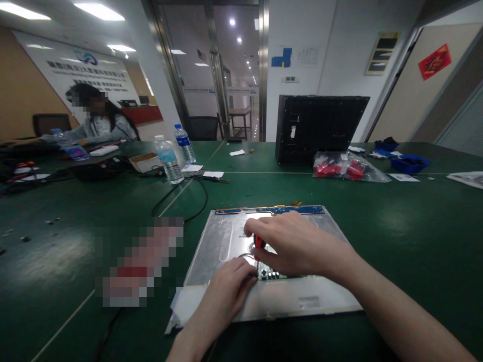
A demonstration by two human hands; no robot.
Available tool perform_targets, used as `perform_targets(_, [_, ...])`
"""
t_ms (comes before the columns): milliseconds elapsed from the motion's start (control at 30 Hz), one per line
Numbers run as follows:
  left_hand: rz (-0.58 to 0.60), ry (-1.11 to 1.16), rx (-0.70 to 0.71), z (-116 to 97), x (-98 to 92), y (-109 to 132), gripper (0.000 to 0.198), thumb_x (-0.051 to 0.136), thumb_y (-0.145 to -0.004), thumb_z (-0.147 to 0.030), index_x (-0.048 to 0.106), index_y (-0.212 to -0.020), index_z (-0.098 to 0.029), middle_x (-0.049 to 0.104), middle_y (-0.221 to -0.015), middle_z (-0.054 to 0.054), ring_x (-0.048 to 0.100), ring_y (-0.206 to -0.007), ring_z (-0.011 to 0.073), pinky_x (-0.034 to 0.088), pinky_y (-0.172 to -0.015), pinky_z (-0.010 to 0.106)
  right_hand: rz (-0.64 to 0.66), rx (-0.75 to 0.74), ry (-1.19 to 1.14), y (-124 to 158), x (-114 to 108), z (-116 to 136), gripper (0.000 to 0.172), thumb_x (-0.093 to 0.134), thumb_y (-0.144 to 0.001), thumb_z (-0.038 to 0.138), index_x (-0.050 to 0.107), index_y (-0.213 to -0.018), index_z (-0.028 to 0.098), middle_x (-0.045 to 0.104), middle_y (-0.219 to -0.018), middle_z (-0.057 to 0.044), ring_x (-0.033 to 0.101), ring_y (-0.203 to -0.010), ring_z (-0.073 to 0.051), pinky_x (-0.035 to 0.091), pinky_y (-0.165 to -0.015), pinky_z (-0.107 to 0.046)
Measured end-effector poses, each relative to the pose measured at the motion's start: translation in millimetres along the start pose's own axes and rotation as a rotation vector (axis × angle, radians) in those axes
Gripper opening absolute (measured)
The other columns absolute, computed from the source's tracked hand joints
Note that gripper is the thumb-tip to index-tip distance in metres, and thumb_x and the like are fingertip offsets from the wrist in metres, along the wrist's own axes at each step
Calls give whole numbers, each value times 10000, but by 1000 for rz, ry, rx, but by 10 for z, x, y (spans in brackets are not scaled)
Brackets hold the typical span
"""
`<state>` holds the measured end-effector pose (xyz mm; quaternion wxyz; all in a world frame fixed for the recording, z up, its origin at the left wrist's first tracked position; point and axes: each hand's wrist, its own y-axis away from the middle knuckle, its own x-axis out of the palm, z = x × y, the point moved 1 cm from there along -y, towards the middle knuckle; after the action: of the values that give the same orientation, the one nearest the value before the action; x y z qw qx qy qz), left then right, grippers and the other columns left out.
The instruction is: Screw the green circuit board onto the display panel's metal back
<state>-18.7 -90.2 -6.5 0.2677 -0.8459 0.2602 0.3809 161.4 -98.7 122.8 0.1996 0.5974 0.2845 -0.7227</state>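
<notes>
A flat metal display panel [211, 241] lies on the green table in front of me, with a blue circuit strip [264, 210] along its far edge. My right hand [287, 241] is closed around a red-and-black screwdriver [258, 242], held upright with its shaft pointing down. Below it, a small green circuit board [269, 273] with round silver parts shows partly under my right hand. My left hand [230, 281] rests on the panel beside the board, fingers pressed together near the screwdriver's tip. What they pinch, if anything, is hidden. A thin dark wire [246, 255] curves just above them.
Behind the panel stand a black monitor-like casing [320, 128], a plastic bag with red parts [347, 167] and a blue tray [410, 163]. Water bottles [168, 161] and a black cable [207, 193] are at left. A person [107, 123] sits far left. A blurred-out item [143, 266] lies near my left.
</notes>
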Motion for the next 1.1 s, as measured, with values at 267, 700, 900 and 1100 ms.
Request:
perform_targets(267, [-10,2,32,43,39,5,205,463,-883,-125,641,-916,-222,672,-945,44,623,-884,199,489,-767,298,14,23,9,-14,-13,27,163,525,-878,225,555,-1032,180,711,-891,-44,622,-701,-166,211,-520,-266])
perform_targets(700, [-6,-13,16,25,23,5,178,459,-882,-106,599,-865,-215,657,-901,38,611,-861,202,461,-740,298,-7,17,30,-15,-11,2,160,567,-874,253,568,-1013,174,714,-889,-42,632,-706,-168,222,-514,-264])
perform_targets(900, [2,-34,-3,24,13,19,143,488,-876,-123,600,-873,-212,650,-890,41,611,-835,209,456,-715,302,-14,8,51,-2,-21,-6,186,600,-880,340,558,-983,191,716,-838,-22,637,-686,-170,211,-505,-265])
perform_targets(1100, [17,-32,-5,10,8,3,135,476,-885,-133,584,-854,-208,643,-895,44,603,-840,208,454,-716,303,-7,-13,40,1,-27,-11,134,573,-879,258,552,-991,187,716,-872,-29,625,-692,-163,217,-515,-259])
